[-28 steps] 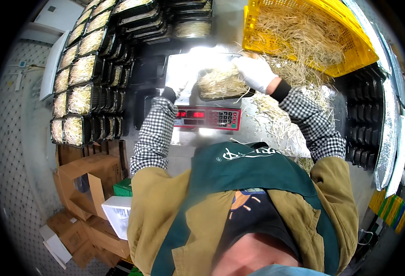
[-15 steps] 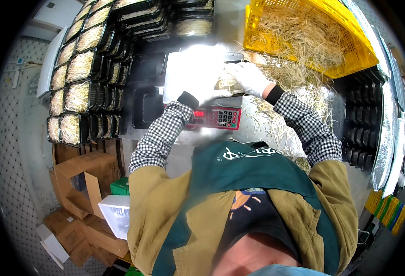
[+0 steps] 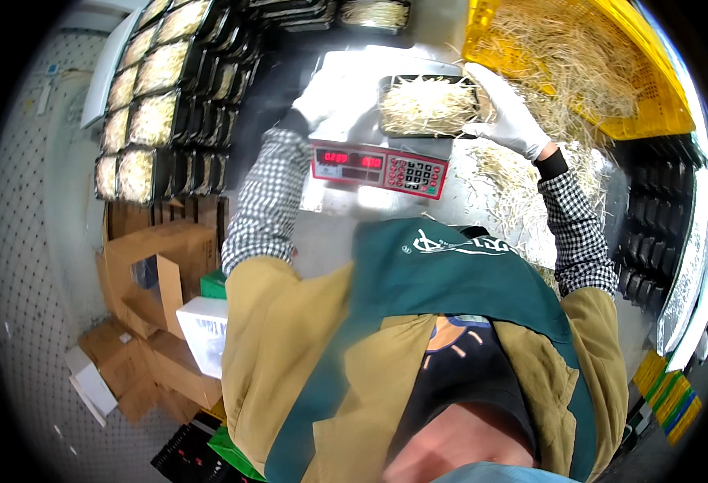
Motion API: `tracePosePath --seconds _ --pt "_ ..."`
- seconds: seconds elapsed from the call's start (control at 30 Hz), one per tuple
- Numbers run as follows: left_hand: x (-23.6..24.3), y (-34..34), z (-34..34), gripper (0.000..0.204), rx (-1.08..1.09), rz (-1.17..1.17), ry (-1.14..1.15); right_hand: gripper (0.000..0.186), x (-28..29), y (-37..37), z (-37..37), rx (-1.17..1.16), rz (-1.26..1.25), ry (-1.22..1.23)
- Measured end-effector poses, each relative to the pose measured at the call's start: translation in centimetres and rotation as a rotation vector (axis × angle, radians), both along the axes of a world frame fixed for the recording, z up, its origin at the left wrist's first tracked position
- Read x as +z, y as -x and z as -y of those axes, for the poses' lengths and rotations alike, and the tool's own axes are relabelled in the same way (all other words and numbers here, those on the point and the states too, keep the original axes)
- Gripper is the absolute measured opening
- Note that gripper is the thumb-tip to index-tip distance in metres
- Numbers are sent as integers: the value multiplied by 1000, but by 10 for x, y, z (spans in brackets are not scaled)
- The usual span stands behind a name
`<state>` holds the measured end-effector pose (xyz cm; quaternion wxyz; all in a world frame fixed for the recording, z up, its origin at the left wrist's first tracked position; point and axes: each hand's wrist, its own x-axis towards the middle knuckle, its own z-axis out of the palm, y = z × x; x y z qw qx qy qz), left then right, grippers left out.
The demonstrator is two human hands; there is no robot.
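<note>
A black tray of pale, thin sprouts (image 3: 428, 107) sits on the bright plate of a scale (image 3: 379, 169), whose red-framed panel has lit red digits. My right hand (image 3: 508, 114), in a white glove, clasps the right end of this tray, thumb at the near corner and fingers at the far one. To the left, over the plate's left side, is my gloved left hand (image 3: 318, 98). It stands apart from the tray, and glare washes out its fingers. Loose sprouts (image 3: 515, 181) lie scattered on the metal table right of the scale.
A yellow crate (image 3: 676, 97) of sprouts leans at the back right. Stacked filled trays (image 3: 154, 117) rise at the left, and another filled tray (image 3: 375, 14) is at the back. Empty black trays (image 3: 648, 217) are nested at the right. Cardboard boxes (image 3: 161, 241) stand lower left.
My hands, close together over the tray before, have parted: the left went left, the right to the tray's right end. The filled tray now shows uncovered. The whole view has shifted.
</note>
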<state>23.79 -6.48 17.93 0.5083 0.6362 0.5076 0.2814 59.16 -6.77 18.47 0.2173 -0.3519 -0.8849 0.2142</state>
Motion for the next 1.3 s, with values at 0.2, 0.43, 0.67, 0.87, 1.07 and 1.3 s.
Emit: tracePosePath --seconds 0.2,0.43,0.67,0.87,1.07,1.3 --pt "-51 -60 5 65 52 -559 -404 110 -22 12 -13 -106 244 -72" --pt "-73 -110 12 59 -201 -609 -690 51 -46 -1 -13 -167 412 -20" --pt "-6 -125 29 48 -197 -543 -650 17 -38 -45 -11 -191 196 -75" --pt "12 -118 39 46 -142 -544 -602 18 58 -80 1 -306 98 30" --pt "-61 -62 12 35 303 -482 -257 23 66 -13 11 -237 -319 338" --pt "-90 -56 7 47 299 172 -280 32 -8 22 -5 -119 136 -51"
